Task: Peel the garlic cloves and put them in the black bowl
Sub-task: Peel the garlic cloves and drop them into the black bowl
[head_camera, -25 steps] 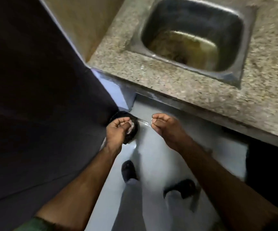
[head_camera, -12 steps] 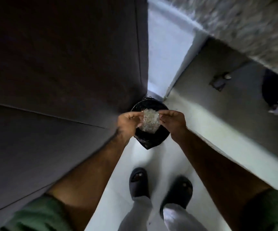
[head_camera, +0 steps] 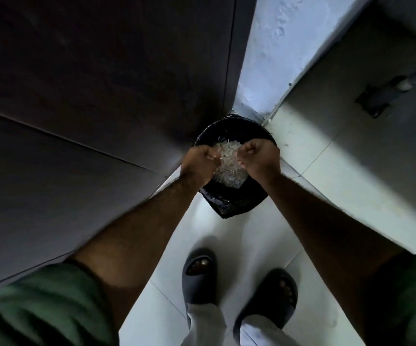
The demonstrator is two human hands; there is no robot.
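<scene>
A black-lined waste bin stands on the floor in a corner. My left hand and my right hand are held side by side just above its opening. Each hand pinches one edge of a crinkled clear plastic sheet that carries pale, papery garlic skins and sags between them over the bin. No garlic cloves and no black bowl are in view.
A dark panelled surface fills the left. A pale wall corner rises behind the bin, with a grey cabinet front and a latch to the right. My feet in dark slippers stand on white floor tiles.
The view has swung down, so the counter and sink are gone. Both hands came together over the bin, and the plastic with skins now hangs lower between them.
</scene>
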